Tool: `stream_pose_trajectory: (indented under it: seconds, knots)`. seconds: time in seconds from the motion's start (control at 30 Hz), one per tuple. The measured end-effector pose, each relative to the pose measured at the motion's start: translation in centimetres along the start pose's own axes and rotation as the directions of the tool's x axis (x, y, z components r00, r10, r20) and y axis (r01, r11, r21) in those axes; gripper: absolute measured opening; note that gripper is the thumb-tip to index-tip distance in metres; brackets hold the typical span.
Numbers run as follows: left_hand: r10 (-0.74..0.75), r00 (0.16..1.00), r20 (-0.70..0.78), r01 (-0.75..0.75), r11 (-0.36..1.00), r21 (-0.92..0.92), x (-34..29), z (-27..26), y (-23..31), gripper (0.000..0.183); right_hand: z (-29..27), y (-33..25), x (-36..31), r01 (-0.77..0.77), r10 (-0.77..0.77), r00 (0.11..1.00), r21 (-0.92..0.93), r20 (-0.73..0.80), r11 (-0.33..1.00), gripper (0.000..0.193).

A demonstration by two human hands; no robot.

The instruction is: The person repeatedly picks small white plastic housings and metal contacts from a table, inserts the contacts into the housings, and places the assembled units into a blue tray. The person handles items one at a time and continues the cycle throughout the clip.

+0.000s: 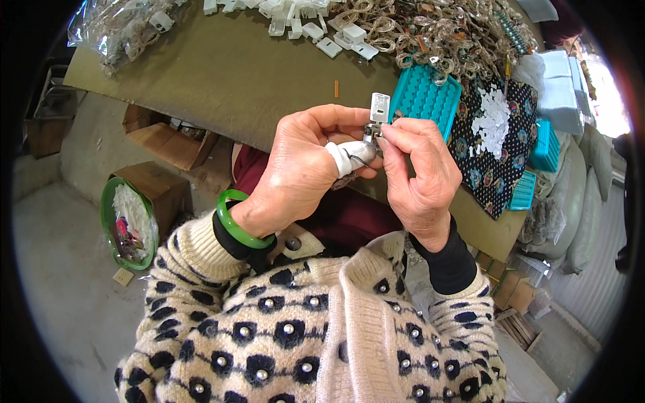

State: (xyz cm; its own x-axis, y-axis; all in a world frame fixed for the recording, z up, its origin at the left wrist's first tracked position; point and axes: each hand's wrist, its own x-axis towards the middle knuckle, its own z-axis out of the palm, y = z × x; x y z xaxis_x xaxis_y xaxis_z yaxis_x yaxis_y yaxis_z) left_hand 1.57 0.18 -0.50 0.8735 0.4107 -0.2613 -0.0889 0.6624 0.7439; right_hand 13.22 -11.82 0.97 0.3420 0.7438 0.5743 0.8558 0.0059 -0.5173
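Note:
Over the near edge of the table, both hands meet at a small hinged white plastic case [380,107], its translucent lid standing up and small metal parts at its lower half. My left hand [285,164], with a green bangle at the wrist and a white cover on the thumb, grips the case from the left. From the right, my right hand [423,171] pinches at the case's metal part with thumb and forefinger; what lies between those fingertips is too small to make out. A thin dark wire shows by the left thumb.
Loose white cases [329,46] and a heap of coiled clear wires [450,33] lie across the far table. A teal tray [430,91] and a patterned cloth [480,171] bearing white pieces [494,117] are at right. Below left stands a green basin [107,215].

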Motion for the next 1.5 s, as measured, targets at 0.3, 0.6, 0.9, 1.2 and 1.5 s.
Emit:
stream_pose_trajectory:
  seconds: [0.3, 0.6, 0.9, 1.2, 1.5]
  knots:
    - [0.006, 1.0, 0.019, -0.005, 0.999, -0.031, -0.3, 0.7, 0.0, 0.031, -0.9, -0.2, -0.2, -0.014, 0.013, 0.999, -0.012, -0.048, 1.0, 0.022]
    - [0.021, 0.997, 0.068, -0.021, 1.0, -0.012, -0.5, 0.7, -0.3, 0.032, -1.3, -0.2, -0.2, 0.012, -0.013, 0.998, -0.017, -0.068, 1.0, 0.022]
    - [-0.07, 0.997, 0.028, 0.069, 0.997, 0.033, -0.1, 0.9, -0.3, 0.026, -2.9, 0.3, -0.2, -0.076, 0.057, 0.992, 0.168, 0.113, 0.983, 0.019]
    - [-0.063, 0.996, 0.064, 0.071, 0.989, -0.127, 0.1, 0.3, -0.5, 0.02, -4.6, 3.5, -1.7, -0.006, 0.04, 0.993, -0.288, 0.112, 0.958, 0.027]
    - [-0.056, 0.979, 0.197, 0.092, 0.98, -0.178, 0.7, 0.4, -0.6, 0.034, -4.4, 4.1, -1.6, -0.006, 0.064, 0.977, -0.271, 0.206, 0.963, 0.026]
